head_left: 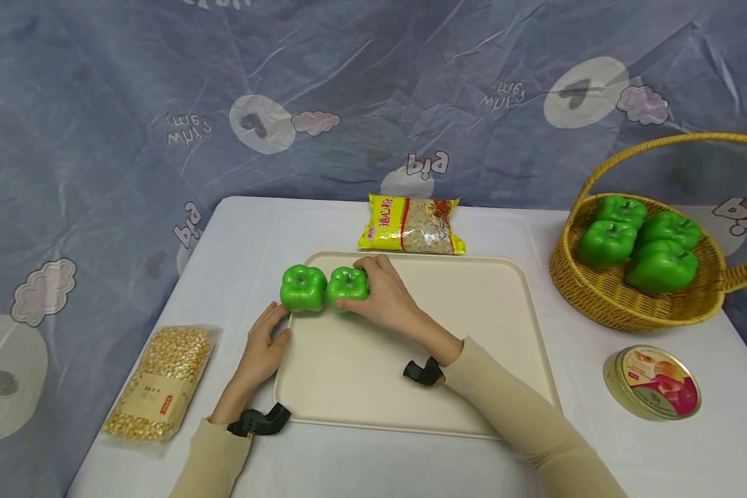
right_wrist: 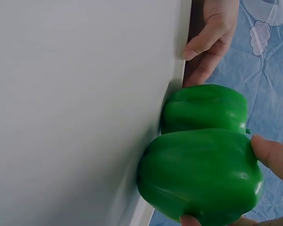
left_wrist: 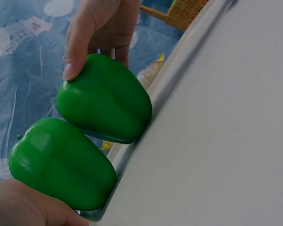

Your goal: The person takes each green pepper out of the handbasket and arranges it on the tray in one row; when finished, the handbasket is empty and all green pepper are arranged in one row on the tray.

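Note:
My right hand [head_left: 386, 294] grips a green bell pepper [head_left: 347, 285] between thumb and fingers at the back left of a beige tray [head_left: 411, 387]. In the right wrist view the thumb presses one side of this pepper [right_wrist: 200, 174]. A second green bell pepper [head_left: 303, 288] sits in the tray's back left corner, right beside the first one. Just in front of it my left hand [head_left: 264, 349] rests at the tray's left edge, fingers extended and thumb by the rim. In the left wrist view both peppers lean close together, the corner one [left_wrist: 61, 165] nearer the left hand.
A wicker basket [head_left: 629, 318] with several green bell peppers stands at the right. In front of it is a round tin [head_left: 653, 384]. A yellow pasta bag [head_left: 413, 225] lies behind the tray, and a bag of corn kernels [head_left: 162, 384] lies at the left.

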Demonstrator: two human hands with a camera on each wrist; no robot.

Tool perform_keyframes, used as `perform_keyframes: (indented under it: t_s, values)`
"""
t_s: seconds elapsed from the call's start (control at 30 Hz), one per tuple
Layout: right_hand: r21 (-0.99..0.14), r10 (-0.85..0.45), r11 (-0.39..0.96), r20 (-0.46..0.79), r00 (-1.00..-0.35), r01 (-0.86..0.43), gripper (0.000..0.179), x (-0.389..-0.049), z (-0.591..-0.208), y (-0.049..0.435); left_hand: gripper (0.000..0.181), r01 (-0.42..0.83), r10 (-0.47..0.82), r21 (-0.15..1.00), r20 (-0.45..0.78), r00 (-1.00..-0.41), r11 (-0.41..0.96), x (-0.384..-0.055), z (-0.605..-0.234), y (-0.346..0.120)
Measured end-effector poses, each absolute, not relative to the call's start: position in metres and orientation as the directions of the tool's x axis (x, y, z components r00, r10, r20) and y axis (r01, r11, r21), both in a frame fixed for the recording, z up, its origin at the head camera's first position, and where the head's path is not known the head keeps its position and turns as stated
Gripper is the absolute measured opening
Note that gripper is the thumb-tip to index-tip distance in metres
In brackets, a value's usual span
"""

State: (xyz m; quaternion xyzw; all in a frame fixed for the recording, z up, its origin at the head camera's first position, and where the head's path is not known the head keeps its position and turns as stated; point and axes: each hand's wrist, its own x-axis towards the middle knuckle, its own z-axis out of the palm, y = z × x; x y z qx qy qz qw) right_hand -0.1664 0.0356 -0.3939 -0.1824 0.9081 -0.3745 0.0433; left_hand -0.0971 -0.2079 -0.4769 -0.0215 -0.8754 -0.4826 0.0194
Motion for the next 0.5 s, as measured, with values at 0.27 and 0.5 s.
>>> perform_keyframes:
  t_s: [0.27,0.5]
  values:
    - [-0.712,-0.36,0.636,0.067,-0.931,-0.297,0.073,-0.1659,-0.3962,0.0342,0.048,0.053,0.016,0.844,0.053,-0.998,0.534,-0.0966,-0.4761,-0.208]
    - [-0.703,-0.355,0.644,0.074,-0.932,-0.301,0.072,-0.164,-0.3965,0.0327,0.047,0.06,0.017,0.842,0.06,-0.998,0.537,-0.097,-0.4765,-0.2082]
